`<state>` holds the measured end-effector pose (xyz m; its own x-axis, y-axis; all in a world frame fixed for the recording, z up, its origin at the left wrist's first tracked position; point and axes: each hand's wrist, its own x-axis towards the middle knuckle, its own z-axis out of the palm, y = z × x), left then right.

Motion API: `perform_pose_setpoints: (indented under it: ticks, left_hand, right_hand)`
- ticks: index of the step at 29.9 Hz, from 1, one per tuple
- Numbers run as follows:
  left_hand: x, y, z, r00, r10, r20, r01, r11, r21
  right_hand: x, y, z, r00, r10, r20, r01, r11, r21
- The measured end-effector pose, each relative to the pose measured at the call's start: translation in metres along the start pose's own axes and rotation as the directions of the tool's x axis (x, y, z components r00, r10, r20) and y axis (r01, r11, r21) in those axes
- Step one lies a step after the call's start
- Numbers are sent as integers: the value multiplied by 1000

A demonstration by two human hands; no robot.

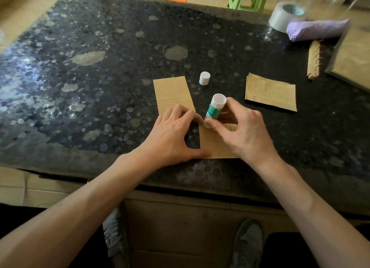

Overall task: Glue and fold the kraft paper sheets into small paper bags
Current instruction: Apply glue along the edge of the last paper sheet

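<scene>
**Two hands, one glue stick, three paper pieces**

Two grey shoes (248,241) are seen lowest in view, under the edge of the dark speckled table (100,87). Above them, two bare forearms reach onto the tabletop. The left hand (174,135) is spread flat, its fingertips pressed on the near end of one tall paper sheet (172,93) and its thumb touching a second, folded paper piece (216,145). The right hand (240,131) is closed around one green glue stick (214,109), which is tilted with its lower end on the folded piece. One white cap (204,78) stands apart, farther back. A third paper piece (270,93) lies to the right. One tape roll (284,15) is seen at the far right corner.
</scene>
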<state>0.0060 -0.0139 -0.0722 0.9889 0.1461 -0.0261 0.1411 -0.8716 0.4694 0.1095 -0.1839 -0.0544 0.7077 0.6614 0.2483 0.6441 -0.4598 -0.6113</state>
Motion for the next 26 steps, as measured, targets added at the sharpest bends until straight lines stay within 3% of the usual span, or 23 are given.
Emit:
perform_pose_setpoints:
  ticks: [11,26]
  left_hand:
    - [0,0,2,1000,-1,-10,1,1000,3]
    - [1,-1,2,1000,-8,-5,8,1000,0]
  right_hand:
    - [0,3,-6,997,20,80,-18,999,-30]
    - [-3,8,-8,1000,-2,1,2,998,-64]
